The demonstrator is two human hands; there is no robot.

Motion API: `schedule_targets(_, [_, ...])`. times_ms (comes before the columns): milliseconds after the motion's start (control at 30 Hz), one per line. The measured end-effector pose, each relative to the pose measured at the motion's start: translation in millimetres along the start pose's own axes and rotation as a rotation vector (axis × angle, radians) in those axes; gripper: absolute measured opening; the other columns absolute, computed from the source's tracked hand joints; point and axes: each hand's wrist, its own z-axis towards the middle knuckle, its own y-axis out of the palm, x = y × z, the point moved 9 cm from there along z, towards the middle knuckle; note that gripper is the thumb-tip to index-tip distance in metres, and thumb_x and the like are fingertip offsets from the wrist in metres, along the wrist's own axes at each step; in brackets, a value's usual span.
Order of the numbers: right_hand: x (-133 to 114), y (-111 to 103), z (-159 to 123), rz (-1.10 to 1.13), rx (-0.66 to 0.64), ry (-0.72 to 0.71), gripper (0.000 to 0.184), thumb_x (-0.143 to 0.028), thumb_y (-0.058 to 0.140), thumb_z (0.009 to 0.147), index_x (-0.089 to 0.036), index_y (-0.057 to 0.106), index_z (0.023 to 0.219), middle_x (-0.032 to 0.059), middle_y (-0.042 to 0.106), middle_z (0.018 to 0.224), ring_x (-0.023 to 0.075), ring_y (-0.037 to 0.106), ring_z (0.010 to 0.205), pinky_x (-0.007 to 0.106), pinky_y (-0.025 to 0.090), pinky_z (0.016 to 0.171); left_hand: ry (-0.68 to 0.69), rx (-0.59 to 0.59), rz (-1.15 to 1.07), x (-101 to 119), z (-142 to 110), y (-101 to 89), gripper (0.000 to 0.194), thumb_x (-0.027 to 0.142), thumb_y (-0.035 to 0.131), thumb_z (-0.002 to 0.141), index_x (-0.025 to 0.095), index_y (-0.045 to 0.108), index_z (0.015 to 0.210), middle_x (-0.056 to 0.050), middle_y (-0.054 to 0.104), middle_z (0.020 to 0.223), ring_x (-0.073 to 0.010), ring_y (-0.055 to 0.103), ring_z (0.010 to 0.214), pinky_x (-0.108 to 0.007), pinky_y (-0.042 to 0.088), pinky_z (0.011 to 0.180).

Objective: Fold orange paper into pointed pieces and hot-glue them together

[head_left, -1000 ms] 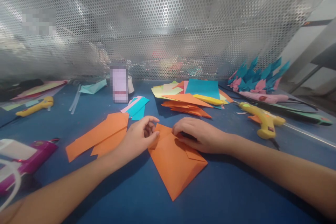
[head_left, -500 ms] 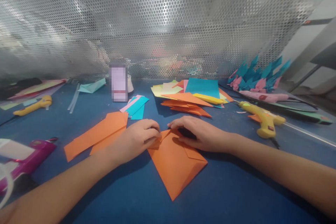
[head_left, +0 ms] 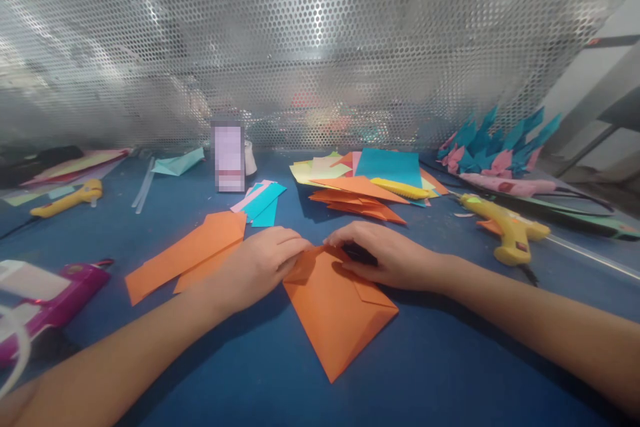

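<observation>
A folded sheet of orange paper (head_left: pixel 337 313) lies on the blue table in front of me, one corner pointing towards me and a folded flap along its right side. At its upper left edge, my left hand (head_left: pixel 265 260) is closed on the paper, fingertips pressed down near the top. My right hand (head_left: pixel 383 253) is curled over the upper right edge, its fingers gripping the paper close to the top corner. The fingers partly cover that top corner. Left of my left hand are other orange paper pieces (head_left: pixel 187 253), partly behind my forearm.
Blue and pink paper strips (head_left: pixel 265 203) lie ahead, near a blurred-out upright rectangle (head_left: pixel 229 157). A yellow cutter (head_left: pixel 399 187) rests on stacked coloured paper. Yellow glue guns (head_left: pixel 513 227) (head_left: pixel 67 200) lie on both sides. Folded blue-pink paper shapes (head_left: pixel 500 143) stand back right; a magenta device (head_left: pixel 75 287) is left.
My left fingers have shifted slightly right and flattened along the paper's upper edge, towards the top corner. My right hand stays nearly in place. The whole view has shifted slightly.
</observation>
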Motion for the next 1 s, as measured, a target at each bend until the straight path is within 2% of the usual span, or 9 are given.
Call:
schedule_targets(200, [1, 2, 0, -0.011, -0.017, -0.002, 0.024, -0.023, 0.056, 0.086, -0.019, 0.054, 0.109, 0.0040, 0.062, 0.095, 0.0149, 0.056, 0.083, 0.027, 0.045, 0.075, -0.039, 0.040, 0.006, -2, 0, 1.4, 0.017, 0.015, 0.045, 0.093, 0.015, 0.061, 0.098, -0.006, 0.065, 0.094, -0.0172, 0.059, 0.088, -0.029, 0.049, 0.078])
schedule_targets(433, [0, 3, 0, -0.020, -0.027, -0.010, 0.023, -0.022, 0.055, 0.086, -0.019, 0.054, 0.108, 0.0036, 0.061, 0.093, 0.0146, 0.055, 0.080, 0.027, 0.045, 0.073, 0.042, -0.125, 0.014, 5, -1, 10.0, 0.023, 0.011, 0.039, 0.094, 0.014, 0.062, 0.089, -0.007, 0.062, 0.091, -0.0170, 0.057, 0.086, -0.028, 0.047, 0.074])
schedule_targets(800, [1, 3, 1, -0.034, -0.033, -0.008, 0.025, -0.022, 0.055, 0.085, -0.019, 0.054, 0.111, 0.0062, 0.062, 0.100, 0.0168, 0.057, 0.086, 0.030, 0.047, 0.076, 0.125, -0.167, 0.010, 10, -5, 7.6, 0.024, 0.009, 0.037, 0.094, 0.013, 0.061, 0.099, -0.010, 0.061, 0.101, -0.0186, 0.056, 0.093, -0.031, 0.050, 0.079])
schedule_targets(1000, [0, 3, 1, -0.036, -0.034, -0.017, 0.026, -0.021, 0.055, 0.085, -0.019, 0.054, 0.111, 0.0067, 0.063, 0.103, 0.0175, 0.058, 0.090, 0.031, 0.047, 0.078, 0.144, -0.191, -0.003, 13, -4, 7.1, 0.022, 0.008, 0.040, 0.093, 0.013, 0.061, 0.097, -0.010, 0.061, 0.102, -0.0187, 0.055, 0.094, -0.032, 0.051, 0.079])
